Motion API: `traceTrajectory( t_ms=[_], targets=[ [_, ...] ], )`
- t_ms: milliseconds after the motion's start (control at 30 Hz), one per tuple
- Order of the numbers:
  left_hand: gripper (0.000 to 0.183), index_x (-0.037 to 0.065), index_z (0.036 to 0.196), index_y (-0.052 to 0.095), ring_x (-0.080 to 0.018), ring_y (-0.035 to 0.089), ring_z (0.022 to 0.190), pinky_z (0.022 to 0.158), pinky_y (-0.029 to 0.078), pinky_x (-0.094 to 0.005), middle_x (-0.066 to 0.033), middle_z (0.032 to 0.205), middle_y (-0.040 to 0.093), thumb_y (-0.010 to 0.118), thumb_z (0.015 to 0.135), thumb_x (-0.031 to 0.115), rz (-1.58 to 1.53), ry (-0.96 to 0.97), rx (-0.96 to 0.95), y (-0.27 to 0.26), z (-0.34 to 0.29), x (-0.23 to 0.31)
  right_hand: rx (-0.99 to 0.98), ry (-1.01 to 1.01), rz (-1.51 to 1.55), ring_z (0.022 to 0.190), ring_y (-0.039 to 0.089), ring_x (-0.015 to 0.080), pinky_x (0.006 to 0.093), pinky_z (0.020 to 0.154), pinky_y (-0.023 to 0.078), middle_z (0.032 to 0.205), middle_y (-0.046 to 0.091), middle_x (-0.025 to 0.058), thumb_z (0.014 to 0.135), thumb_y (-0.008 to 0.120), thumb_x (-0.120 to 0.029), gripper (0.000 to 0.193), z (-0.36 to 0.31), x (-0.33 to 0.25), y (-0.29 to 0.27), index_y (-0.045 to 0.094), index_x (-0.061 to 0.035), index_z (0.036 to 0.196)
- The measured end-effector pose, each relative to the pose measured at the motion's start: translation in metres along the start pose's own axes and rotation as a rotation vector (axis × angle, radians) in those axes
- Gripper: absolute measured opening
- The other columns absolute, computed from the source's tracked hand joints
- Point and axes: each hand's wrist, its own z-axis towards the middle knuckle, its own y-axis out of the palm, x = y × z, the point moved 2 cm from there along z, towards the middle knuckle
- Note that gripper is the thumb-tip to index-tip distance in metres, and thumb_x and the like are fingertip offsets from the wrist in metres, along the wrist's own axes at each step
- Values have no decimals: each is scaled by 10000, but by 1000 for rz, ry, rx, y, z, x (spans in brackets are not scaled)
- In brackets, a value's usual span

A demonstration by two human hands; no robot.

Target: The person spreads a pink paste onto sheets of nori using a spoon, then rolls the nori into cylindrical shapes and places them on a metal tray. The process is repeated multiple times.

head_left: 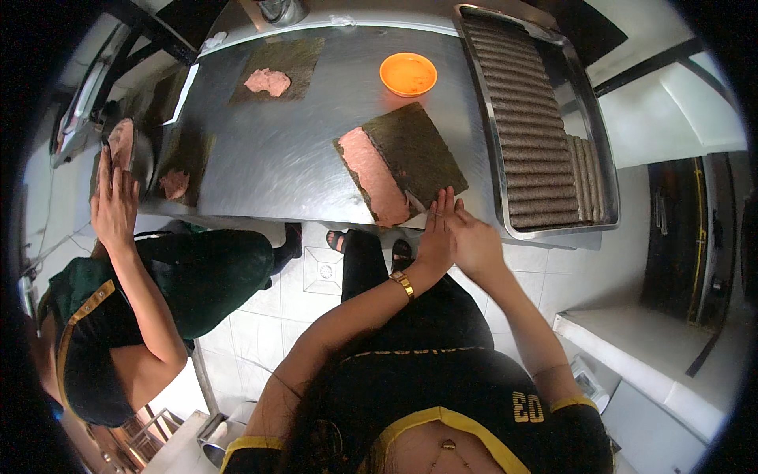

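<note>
A dark green nori sheet [422,146] lies tilted on the steel table, with a thick band of pink minced paste [371,174] spread along its left side. My left hand [437,241], with a gold watch on its wrist, has fingers stretched out near the sheet's lower right corner. My right hand [476,245] presses against it from the right, with its fingers bent. A thin pale blade-like piece [415,201] shows between the paste and my fingertips. Which hand it belongs to is hidden.
An orange bowl [408,73] of liquid stands beyond the sheet. On the right, a metal tray [483,103] holds several long dark rolls [533,126]. Another nori sheet [304,59] carries a paste lump [268,82]. At the left, a co-worker's hand [117,205] reaches toward more paste.
</note>
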Motion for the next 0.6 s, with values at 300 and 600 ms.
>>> traceTrajectory(
  t_ms=[300, 600],
  targets=[
    [597, -82, 1375, 317, -441, 164, 1392, 1148, 108, -494, -314, 1478, 191, 401, 873, 230, 146, -2, 50, -3, -4, 2, 46, -131, 64, 791, 642, 369, 461, 655, 526, 1004, 627, 159, 765, 570, -95, 303, -7, -33, 15, 650, -70, 1057],
    [715, -88, 1360, 347, -406, 270, 1350, 1147, 145, -484, -282, 1423, 320, 540, 851, 375, -108, 16, -36, 12, -3, 0, 161, 118, 311, 812, 631, 386, 418, 714, 503, 891, 646, 207, 784, 528, -52, 288, 60, -10, -3, 666, -27, 1035]
  ],
)
